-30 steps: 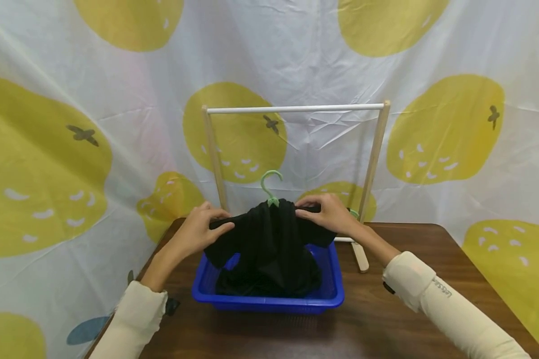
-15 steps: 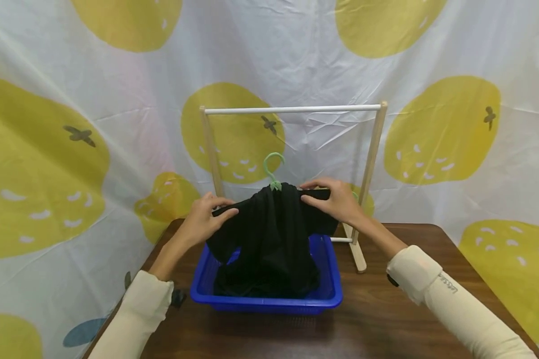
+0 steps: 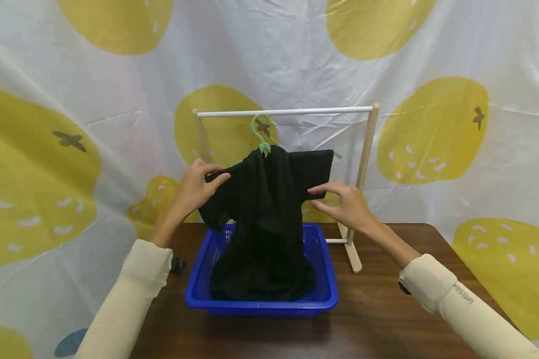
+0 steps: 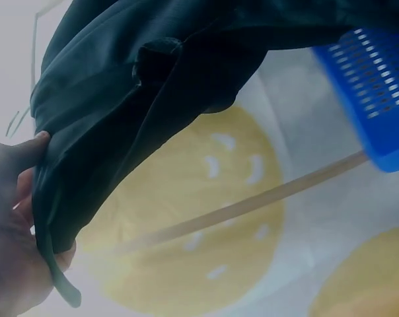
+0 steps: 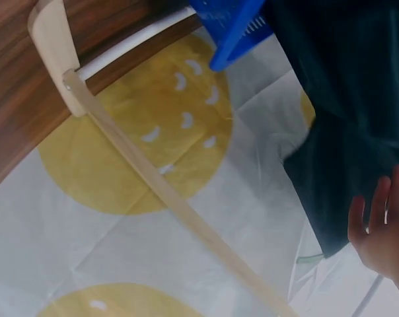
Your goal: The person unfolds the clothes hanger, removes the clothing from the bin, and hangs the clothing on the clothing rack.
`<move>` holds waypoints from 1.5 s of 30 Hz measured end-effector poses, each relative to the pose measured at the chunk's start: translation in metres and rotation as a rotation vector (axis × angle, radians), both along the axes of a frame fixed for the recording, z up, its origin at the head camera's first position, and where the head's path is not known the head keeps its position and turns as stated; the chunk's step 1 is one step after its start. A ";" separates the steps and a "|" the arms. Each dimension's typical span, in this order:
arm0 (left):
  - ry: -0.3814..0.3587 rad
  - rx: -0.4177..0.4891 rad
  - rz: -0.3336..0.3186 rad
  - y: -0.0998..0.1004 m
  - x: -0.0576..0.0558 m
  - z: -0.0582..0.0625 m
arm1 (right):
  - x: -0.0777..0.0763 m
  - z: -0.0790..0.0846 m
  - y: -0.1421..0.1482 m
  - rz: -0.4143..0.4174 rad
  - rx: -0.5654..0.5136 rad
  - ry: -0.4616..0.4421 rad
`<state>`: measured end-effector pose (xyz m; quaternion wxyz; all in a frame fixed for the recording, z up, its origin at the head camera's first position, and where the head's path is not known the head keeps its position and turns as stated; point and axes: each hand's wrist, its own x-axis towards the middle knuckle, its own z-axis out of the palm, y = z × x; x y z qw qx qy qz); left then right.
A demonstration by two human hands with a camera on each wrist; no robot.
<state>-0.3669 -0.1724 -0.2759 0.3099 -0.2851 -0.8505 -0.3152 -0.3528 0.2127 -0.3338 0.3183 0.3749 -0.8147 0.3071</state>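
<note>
A black short-sleeved shirt [image 3: 269, 209] hangs on a light green hanger [image 3: 264, 146], its lower part inside the blue basket [image 3: 260, 305]. The hook stands upright and overlaps the rack's top bar in the head view. My left hand [image 3: 196, 185] grips the left sleeve, thumb in front; in the left wrist view a green hanger end [image 4: 69, 290] sticks out of that sleeve. My right hand [image 3: 348, 205] is at the lower edge of the right sleeve, thumb and index apart. The right wrist view shows its fingers [image 5: 379, 201] fairly straight against the cloth.
Behind the basket stands a small rack with a white top bar [image 3: 292, 111], wooden posts [image 3: 366, 149] and a wooden foot [image 3: 351, 257]. It stands on a dark wooden table [image 3: 377, 299]. A white curtain [image 3: 305, 50] with yellow fruit prints hangs behind.
The shirt and hanger have risen toward the rack's bar, uncovering more of the shirt's body. My right hand has let go of the shoulder and slid down the right sleeve.
</note>
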 end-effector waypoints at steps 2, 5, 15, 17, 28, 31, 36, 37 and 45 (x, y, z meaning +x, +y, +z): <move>0.004 -0.023 0.025 0.003 -0.002 0.010 | 0.002 -0.003 0.002 -0.008 0.007 -0.004; 0.004 -0.047 0.050 0.007 -0.005 0.022 | 0.003 -0.007 0.003 -0.007 0.009 0.010; -0.034 -0.131 0.100 0.018 -0.019 0.041 | 0.003 -0.016 0.001 0.014 0.024 -0.025; -0.044 -0.145 0.101 0.020 -0.020 0.041 | 0.003 -0.019 0.001 0.020 0.033 -0.053; -0.047 -0.219 0.121 0.024 -0.020 0.040 | 0.007 -0.024 -0.003 0.039 0.065 -0.101; -0.046 -0.224 0.130 0.022 -0.018 0.039 | 0.007 -0.025 -0.004 0.048 0.065 -0.100; -0.026 -0.212 0.178 0.014 -0.009 0.030 | 0.008 -0.029 -0.005 0.063 0.069 -0.099; -0.019 -0.205 0.189 0.012 -0.007 0.028 | 0.008 -0.030 -0.005 0.062 0.079 -0.104; -0.048 -0.130 0.204 -0.018 0.008 0.004 | 0.010 -0.036 -0.010 0.109 0.122 -0.142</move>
